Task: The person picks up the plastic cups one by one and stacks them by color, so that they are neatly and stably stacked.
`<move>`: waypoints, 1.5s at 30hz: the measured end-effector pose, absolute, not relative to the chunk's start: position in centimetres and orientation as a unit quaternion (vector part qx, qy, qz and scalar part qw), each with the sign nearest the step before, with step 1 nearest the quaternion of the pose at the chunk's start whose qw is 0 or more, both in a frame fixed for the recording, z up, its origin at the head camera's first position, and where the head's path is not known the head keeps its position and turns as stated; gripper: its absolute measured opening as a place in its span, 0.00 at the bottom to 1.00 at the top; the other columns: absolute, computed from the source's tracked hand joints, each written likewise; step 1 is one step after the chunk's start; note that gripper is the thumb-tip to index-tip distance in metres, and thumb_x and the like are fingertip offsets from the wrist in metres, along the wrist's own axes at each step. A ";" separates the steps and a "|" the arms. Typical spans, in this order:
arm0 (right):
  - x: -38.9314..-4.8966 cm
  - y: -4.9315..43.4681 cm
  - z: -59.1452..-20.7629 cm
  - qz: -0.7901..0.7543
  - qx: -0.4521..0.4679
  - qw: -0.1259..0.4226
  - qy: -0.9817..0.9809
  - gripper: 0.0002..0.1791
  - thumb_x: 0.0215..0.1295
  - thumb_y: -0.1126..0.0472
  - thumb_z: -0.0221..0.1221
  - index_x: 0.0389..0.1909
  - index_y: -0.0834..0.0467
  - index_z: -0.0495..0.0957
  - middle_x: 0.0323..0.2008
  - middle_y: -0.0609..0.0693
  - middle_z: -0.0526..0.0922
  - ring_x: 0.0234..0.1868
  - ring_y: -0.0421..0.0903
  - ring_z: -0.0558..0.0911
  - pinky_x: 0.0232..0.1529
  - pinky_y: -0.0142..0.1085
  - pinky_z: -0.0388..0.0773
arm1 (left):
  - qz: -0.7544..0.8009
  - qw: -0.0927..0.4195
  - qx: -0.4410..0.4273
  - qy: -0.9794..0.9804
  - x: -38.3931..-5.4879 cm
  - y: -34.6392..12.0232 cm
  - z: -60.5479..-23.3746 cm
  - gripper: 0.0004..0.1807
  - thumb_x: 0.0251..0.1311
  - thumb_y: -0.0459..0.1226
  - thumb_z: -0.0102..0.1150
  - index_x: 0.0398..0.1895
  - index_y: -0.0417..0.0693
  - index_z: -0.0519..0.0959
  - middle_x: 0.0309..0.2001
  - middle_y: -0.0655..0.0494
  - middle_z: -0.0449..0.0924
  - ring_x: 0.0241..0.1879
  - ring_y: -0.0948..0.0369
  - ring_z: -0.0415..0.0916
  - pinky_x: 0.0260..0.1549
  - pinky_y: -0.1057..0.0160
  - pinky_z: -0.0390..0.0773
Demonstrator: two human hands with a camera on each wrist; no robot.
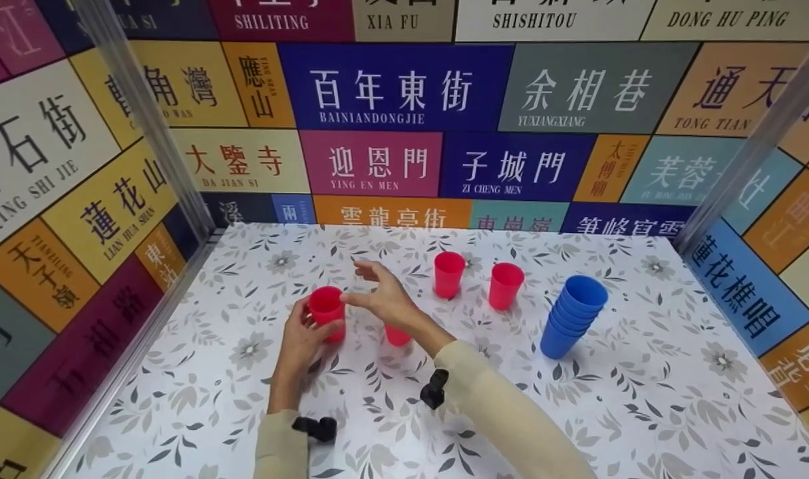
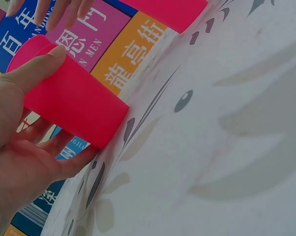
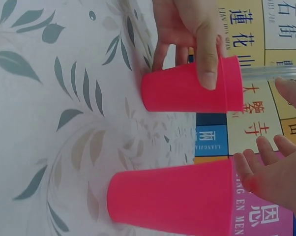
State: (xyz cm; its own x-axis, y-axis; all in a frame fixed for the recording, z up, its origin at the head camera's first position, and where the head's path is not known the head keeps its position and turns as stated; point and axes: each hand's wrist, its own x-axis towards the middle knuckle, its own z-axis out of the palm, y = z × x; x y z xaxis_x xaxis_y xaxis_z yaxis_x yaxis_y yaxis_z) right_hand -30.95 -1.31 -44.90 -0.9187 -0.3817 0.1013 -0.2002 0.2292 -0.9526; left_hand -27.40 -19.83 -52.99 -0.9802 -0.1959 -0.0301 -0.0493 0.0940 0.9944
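My left hand [image 1: 298, 342] holds a red plastic cup [image 1: 327, 307] upright at the left of the table, thumb on the near side and fingers round the far side. In the right wrist view this cup [image 3: 187, 88] shows a second rim at its mouth, like one cup nested in another. My right hand [image 1: 391, 303] is held just right of its mouth, fingers and thumb spread and holding nothing. Partly hidden below my right hand stands another red cup [image 1: 398, 335], seen larger in the right wrist view.
Two more red cups, one [image 1: 448, 274] behind and another [image 1: 506, 286] to its right, stand upright farther back. Right of them is a stack of nested blue cups [image 1: 569, 322]. A floral cloth [image 1: 391, 426] covers the table, with sign-printed walls [image 1: 391, 86] at the back and sides.
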 end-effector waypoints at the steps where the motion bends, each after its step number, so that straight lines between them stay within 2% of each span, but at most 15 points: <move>1: -30.9 -0.9 -44.8 -0.594 -0.189 0.075 0.779 0.39 0.59 0.57 0.70 0.71 0.55 0.67 0.66 0.57 0.75 0.70 0.54 0.70 0.71 0.50 0.69 | -0.669 0.055 0.083 -0.737 -27.4 -19.8 -53.0 0.42 0.54 0.35 0.74 0.71 0.47 0.63 0.69 0.46 0.68 0.71 0.47 0.65 0.71 0.48 0.67; 4: -30.7 0.3 -44.2 -0.592 -0.201 0.061 0.778 0.37 0.60 0.58 0.69 0.70 0.55 0.67 0.67 0.56 0.74 0.70 0.54 0.70 0.71 0.49 0.68 | -0.670 0.056 0.084 -0.736 -27.5 -19.7 -53.0 0.43 0.52 0.37 0.75 0.70 0.49 0.64 0.68 0.47 0.69 0.71 0.48 0.66 0.71 0.49 0.68; 9: -30.2 2.0 -43.1 -0.580 -0.218 0.024 0.784 0.35 0.60 0.59 0.68 0.69 0.55 0.68 0.67 0.54 0.75 0.71 0.53 0.70 0.70 0.49 0.69 | -0.674 0.064 0.075 -0.732 -27.6 -19.7 -53.1 0.43 0.51 0.36 0.76 0.70 0.45 0.64 0.68 0.43 0.70 0.70 0.46 0.67 0.70 0.48 0.69; 14: -30.0 3.5 -41.9 -0.579 -0.224 -0.033 0.783 0.34 0.60 0.60 0.69 0.67 0.57 0.70 0.65 0.55 0.75 0.69 0.53 0.71 0.69 0.50 0.69 | -0.672 0.062 0.083 -0.734 -27.7 -20.0 -53.1 0.43 0.52 0.36 0.75 0.70 0.45 0.64 0.68 0.44 0.69 0.71 0.46 0.66 0.71 0.48 0.68; 20: -29.9 6.0 -40.6 -0.587 -0.193 -0.095 0.780 0.33 0.60 0.62 0.69 0.67 0.59 0.71 0.64 0.56 0.77 0.68 0.53 0.72 0.69 0.50 0.69 | -0.674 0.047 0.087 -0.732 -27.2 -20.2 -53.1 0.43 0.52 0.37 0.75 0.71 0.49 0.63 0.68 0.47 0.69 0.70 0.49 0.66 0.71 0.49 0.69; 30: -30.2 10.7 -39.5 -0.620 -0.140 -0.163 0.755 0.35 0.59 0.65 0.69 0.67 0.65 0.69 0.64 0.63 0.74 0.70 0.56 0.69 0.71 0.51 0.65 | -0.677 0.041 0.094 -0.729 -27.1 -20.2 -53.0 0.42 0.52 0.36 0.75 0.70 0.51 0.64 0.68 0.48 0.69 0.70 0.49 0.66 0.71 0.48 0.68; 34: -30.0 12.2 -39.6 -0.610 -0.115 -0.185 0.762 0.35 0.61 0.63 0.68 0.68 0.63 0.68 0.65 0.61 0.73 0.71 0.53 0.68 0.72 0.51 0.63 | -0.675 0.045 0.090 -0.731 -27.1 -20.1 -53.0 0.42 0.52 0.37 0.75 0.70 0.51 0.64 0.68 0.49 0.70 0.70 0.49 0.66 0.70 0.48 0.69; 38: -29.8 13.4 -40.2 -0.595 -0.082 -0.205 0.773 0.36 0.62 0.59 0.68 0.70 0.59 0.66 0.68 0.57 0.70 0.71 0.50 0.66 0.73 0.49 0.61 | -0.668 0.057 0.076 -0.738 -27.1 -20.1 -53.2 0.42 0.53 0.36 0.75 0.71 0.47 0.64 0.67 0.45 0.70 0.70 0.47 0.68 0.69 0.48 0.70; 41: -30.1 14.0 -41.1 -0.591 -0.058 -0.224 0.773 0.38 0.63 0.57 0.68 0.72 0.59 0.63 0.69 0.56 0.67 0.72 0.52 0.64 0.75 0.49 0.61 | -0.666 0.067 0.065 -0.740 -27.1 -20.1 -53.2 0.43 0.52 0.35 0.75 0.71 0.44 0.64 0.67 0.42 0.71 0.69 0.45 0.68 0.69 0.47 0.70; 45: -30.6 14.7 -42.6 -0.587 -0.019 -0.238 0.774 0.41 0.63 0.57 0.68 0.73 0.58 0.60 0.71 0.56 0.63 0.74 0.54 0.61 0.76 0.52 0.58 | -0.664 0.058 0.073 -0.742 -27.1 -20.1 -53.1 0.44 0.52 0.36 0.75 0.71 0.45 0.63 0.69 0.43 0.69 0.71 0.45 0.66 0.70 0.47 0.68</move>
